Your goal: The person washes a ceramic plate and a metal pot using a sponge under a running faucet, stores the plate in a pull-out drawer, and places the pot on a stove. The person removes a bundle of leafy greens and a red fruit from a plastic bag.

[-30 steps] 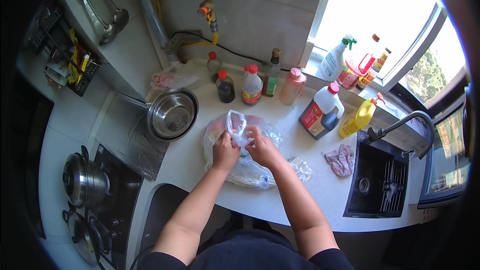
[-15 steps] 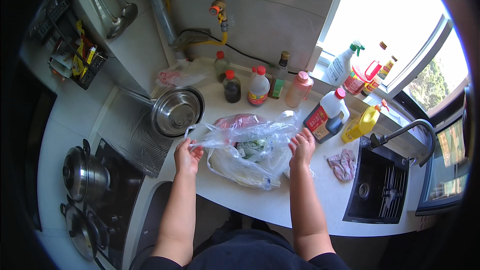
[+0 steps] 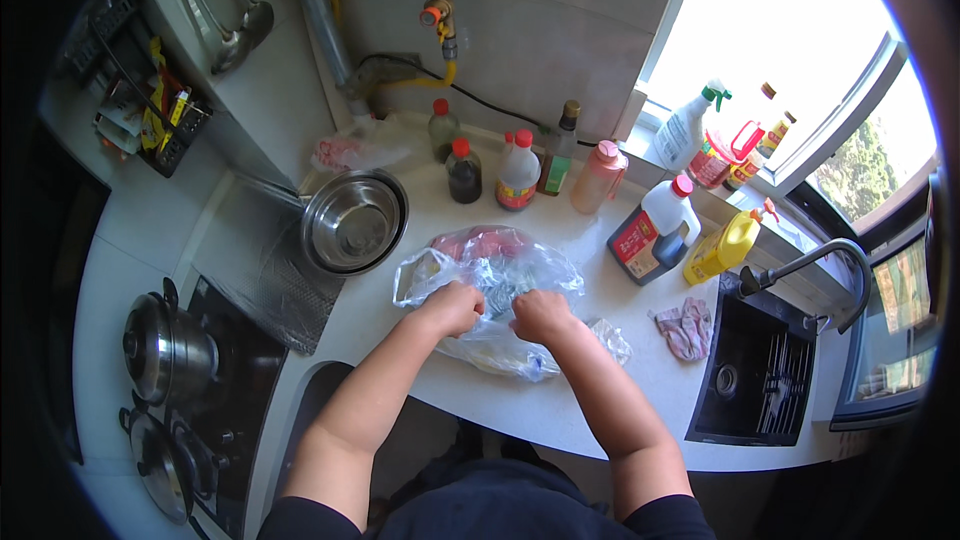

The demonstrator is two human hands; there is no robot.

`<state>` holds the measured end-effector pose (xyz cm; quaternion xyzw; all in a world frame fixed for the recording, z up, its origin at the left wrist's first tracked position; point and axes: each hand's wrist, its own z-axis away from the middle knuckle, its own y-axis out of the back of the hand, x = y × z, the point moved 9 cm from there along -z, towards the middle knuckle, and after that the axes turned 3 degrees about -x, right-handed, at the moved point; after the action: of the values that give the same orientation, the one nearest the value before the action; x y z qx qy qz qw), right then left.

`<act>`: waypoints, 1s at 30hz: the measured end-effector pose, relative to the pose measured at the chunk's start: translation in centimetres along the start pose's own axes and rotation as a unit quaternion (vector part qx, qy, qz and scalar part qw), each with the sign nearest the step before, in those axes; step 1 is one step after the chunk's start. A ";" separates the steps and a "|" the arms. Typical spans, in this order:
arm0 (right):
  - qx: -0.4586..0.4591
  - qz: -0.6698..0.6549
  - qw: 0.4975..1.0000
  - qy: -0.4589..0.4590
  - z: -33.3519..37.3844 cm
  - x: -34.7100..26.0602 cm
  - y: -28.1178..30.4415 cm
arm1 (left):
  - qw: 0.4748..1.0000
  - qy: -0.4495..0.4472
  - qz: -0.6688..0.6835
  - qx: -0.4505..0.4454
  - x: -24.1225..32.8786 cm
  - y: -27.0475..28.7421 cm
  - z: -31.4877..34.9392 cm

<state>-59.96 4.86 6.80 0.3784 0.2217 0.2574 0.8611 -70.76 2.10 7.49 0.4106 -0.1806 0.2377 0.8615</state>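
Note:
A clear plastic bag (image 3: 497,349) lies bulging on the white counter, its crumpled film catching the light. Something red (image 3: 490,240) shows through its far side, and greenish and pale contents show dimly in the middle. My left hand (image 3: 455,310) is closed on the film over the bag's middle, its fingertips turned away from view. Close beside it on the right, my right hand (image 3: 542,316) is also closed on the film, knuckles up. A loose bag handle (image 3: 400,285) stands up at the left. A crumpled piece of clear plastic (image 3: 610,340) lies right of my right wrist.
Nested steel bowls (image 3: 352,223) stand at the left, near pots (image 3: 170,345) on the stove. Several sauce bottles (image 3: 517,175) line the back. A large jug (image 3: 650,232), a yellow bottle (image 3: 722,248), a cloth (image 3: 685,328) and the black sink (image 3: 728,380) are at right.
Both hands have come inward from the bag's two sides and closed over its middle. The raised, spread film has dropped and gathered over the contents.

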 end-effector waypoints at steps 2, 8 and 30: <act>0.038 -0.033 0.998 -0.026 -0.5 1.2 0.0 | 0.994 -0.008 -0.060 0.091 -0.6 0.8 -1.1; 0.260 -0.205 0.936 -0.116 0.9 4.2 7.2 | 0.974 0.107 -0.079 0.185 -0.8 6.0 0.5; 0.547 -0.167 0.813 0.105 1.5 -0.1 11.4 | 0.955 -0.179 -0.237 0.001 2.0 -0.8 3.6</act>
<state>-62.33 10.63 16.44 0.7151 0.4747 -0.0160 0.5129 -69.05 -0.68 10.16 0.4778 -0.2290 -0.0503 0.8466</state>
